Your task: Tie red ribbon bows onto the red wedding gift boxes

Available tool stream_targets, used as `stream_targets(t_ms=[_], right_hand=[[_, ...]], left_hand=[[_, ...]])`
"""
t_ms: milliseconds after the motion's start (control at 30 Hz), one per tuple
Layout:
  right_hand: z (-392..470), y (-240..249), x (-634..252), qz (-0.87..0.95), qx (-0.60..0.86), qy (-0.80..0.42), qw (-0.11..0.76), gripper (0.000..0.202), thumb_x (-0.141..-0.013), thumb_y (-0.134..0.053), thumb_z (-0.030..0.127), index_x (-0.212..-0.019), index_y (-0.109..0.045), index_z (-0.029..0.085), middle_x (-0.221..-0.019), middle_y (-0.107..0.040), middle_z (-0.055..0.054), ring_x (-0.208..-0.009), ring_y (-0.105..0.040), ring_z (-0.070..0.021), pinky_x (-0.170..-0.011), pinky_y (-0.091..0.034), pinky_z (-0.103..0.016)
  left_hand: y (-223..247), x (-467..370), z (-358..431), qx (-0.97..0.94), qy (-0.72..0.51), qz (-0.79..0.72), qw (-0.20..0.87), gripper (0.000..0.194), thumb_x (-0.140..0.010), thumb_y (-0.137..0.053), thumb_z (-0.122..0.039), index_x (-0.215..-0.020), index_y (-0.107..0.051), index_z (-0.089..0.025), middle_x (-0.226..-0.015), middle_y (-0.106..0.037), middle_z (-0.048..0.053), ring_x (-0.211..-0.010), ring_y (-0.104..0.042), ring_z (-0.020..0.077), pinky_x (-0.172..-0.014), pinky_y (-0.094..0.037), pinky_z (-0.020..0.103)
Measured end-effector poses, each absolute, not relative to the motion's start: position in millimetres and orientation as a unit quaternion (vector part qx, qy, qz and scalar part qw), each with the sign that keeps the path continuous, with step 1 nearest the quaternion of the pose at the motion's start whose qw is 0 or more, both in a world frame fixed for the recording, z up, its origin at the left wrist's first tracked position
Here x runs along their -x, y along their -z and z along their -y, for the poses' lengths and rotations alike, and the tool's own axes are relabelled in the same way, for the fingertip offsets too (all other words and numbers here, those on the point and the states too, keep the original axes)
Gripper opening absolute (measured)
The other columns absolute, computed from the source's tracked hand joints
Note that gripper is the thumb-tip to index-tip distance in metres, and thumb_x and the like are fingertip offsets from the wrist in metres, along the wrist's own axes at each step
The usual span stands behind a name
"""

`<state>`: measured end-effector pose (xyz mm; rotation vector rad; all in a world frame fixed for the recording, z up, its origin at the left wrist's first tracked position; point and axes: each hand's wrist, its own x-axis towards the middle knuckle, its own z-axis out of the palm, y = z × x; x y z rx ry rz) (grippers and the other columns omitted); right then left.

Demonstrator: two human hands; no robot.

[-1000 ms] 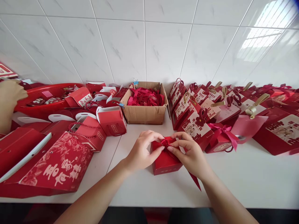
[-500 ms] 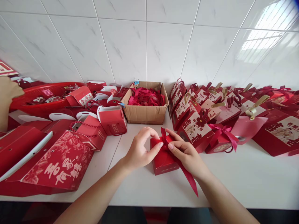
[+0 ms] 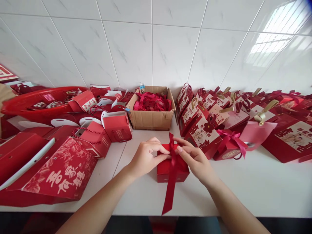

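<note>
A small red gift box (image 3: 162, 169) sits on the white table in front of me. A dark red ribbon (image 3: 170, 185) is gathered on its lid, with one end sticking up at the back and a long tail hanging over the front onto the table. My left hand (image 3: 147, 156) is at the lid's left side, thumb and forefinger pinched on the ribbon by the knot. On the other side my right hand (image 3: 195, 159) has thumb and fingers closed around the ribbon at the knot. The fingertips partly hide the knot.
Behind the box stands a cardboard carton (image 3: 152, 120) full of red ribbons. Finished-looking gift boxes (image 3: 204, 136) crowd the right. Left are a large red box (image 3: 63, 172), smaller handled boxes (image 3: 118, 126) and a red basket (image 3: 21, 105) of packets. Another person's arm (image 3: 6, 94) shows at the left edge.
The ribbon's long tail has swung from the box's right side to hang down its front. My left fingers have closed in on the knot. The other person's arm has drawn back leftward.
</note>
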<state>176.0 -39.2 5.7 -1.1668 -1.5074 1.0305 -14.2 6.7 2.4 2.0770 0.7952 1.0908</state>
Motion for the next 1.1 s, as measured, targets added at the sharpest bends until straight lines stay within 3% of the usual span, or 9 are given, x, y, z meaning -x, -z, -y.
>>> stream_targets(t_ms=[67, 167, 267, 367, 467, 667, 933, 1100], right_hand=[[37.8, -3.9, -178.5, 0.618, 0.482, -0.391, 0.483, 0.033, -0.091, -0.053, 0.043, -0.072, -0.067, 0.019, -0.122, -0.063, -0.011, -0.129, -0.047, -0.0251, -0.098, -0.043, -0.037], [38.0, -4.2, -182.8, 0.629, 0.502, -0.346, 0.482, 0.015, -0.086, -0.055, 0.029, -0.089, -0.065, 0.019, -0.126, -0.061, -0.01, -0.092, -0.063, -0.0187, -0.069, -0.049, -0.029], [39.6, -6.9, -186.0, 0.663, 0.52, -0.318, 0.434, 0.032, -0.081, -0.052, 0.018, -0.111, -0.063, 0.02, -0.115, -0.066, -0.008, -0.064, -0.057, -0.0116, -0.055, -0.044, -0.026], [38.8, -8.0, -187.8, 0.701, 0.523, -0.276, 0.398, 0.034, -0.081, -0.051, 0.017, -0.113, -0.063, 0.019, -0.093, -0.07, -0.004, -0.066, -0.057, -0.0132, -0.058, -0.044, -0.026], [36.5, -8.0, -190.4, 0.716, 0.523, -0.218, 0.407, 0.026, -0.084, -0.053, 0.02, -0.107, -0.064, 0.019, -0.084, -0.067, -0.003, -0.066, -0.056, -0.0141, -0.06, -0.045, -0.027], [51.4, -27.1, -204.1, 0.722, 0.536, -0.221, 0.377, 0.022, -0.088, -0.053, 0.025, -0.109, -0.059, 0.021, -0.06, -0.048, 0.005, -0.05, -0.039, -0.0107, -0.05, -0.036, -0.024], [91.1, -27.8, -207.3, 0.714, 0.508, -0.408, 0.256, 0.017, -0.093, -0.048, 0.028, -0.108, -0.041, 0.025, -0.055, -0.044, 0.01, -0.049, -0.036, -0.0102, -0.047, -0.028, -0.022], [93.8, -10.1, -212.5, 0.711, 0.551, -0.352, 0.259, 0.02, -0.092, -0.053, 0.038, -0.102, -0.044, 0.024, -0.064, -0.054, 0.005, -0.055, -0.044, -0.0118, -0.051, -0.036, -0.023]], left_hand=[[-5.4, 15.9, -6.8, -0.801, -0.403, -0.295, 0.331, 0.004, -0.078, -0.071, -0.017, -0.077, -0.073, -0.02, -0.072, -0.067, 0.003, -0.072, -0.06, 0.0156, -0.069, -0.05, 0.028], [-11.5, 18.6, -5.8, -0.819, -0.367, -0.279, 0.342, 0.008, -0.08, -0.069, -0.014, -0.081, -0.072, -0.021, -0.077, -0.069, 0.002, -0.082, -0.061, 0.017, -0.077, -0.051, 0.029], [-17.0, 19.8, -4.0, -0.834, -0.343, -0.26, 0.344, 0.011, -0.082, -0.065, -0.013, -0.084, -0.071, -0.022, -0.081, -0.069, 0.003, -0.086, -0.061, 0.0177, -0.079, -0.051, 0.03], [-20.2, 19.5, -2.4, -0.852, -0.333, -0.236, 0.329, 0.014, -0.082, -0.062, -0.011, -0.086, -0.071, -0.021, -0.081, -0.068, 0.003, -0.085, -0.06, 0.0173, -0.08, -0.051, 0.031], [-21.2, 19.2, -1.5, -0.859, -0.335, -0.226, 0.314, 0.015, -0.082, -0.059, -0.009, -0.086, -0.069, -0.02, -0.081, -0.068, 0.003, -0.083, -0.059, 0.0173, -0.079, -0.05, 0.031], [-20.3, 20.7, -1.2, -0.862, -0.335, -0.231, 0.303, 0.014, -0.082, -0.058, -0.01, -0.085, -0.067, -0.02, -0.08, -0.066, 0.004, -0.083, -0.059, 0.0179, -0.077, -0.05, 0.031], [-22.7, 19.5, 1.0, -0.866, -0.335, -0.216, 0.304, 0.016, -0.083, -0.055, -0.009, -0.084, -0.067, -0.02, -0.081, -0.067, 0.003, -0.083, -0.059, 0.0175, -0.076, -0.05, 0.031], [-21.5, 20.1, 1.4, -0.864, -0.341, -0.214, 0.304, 0.017, -0.081, -0.056, -0.008, -0.085, -0.067, -0.021, -0.083, -0.068, 0.003, -0.084, -0.059, 0.0178, -0.077, -0.05, 0.031]])
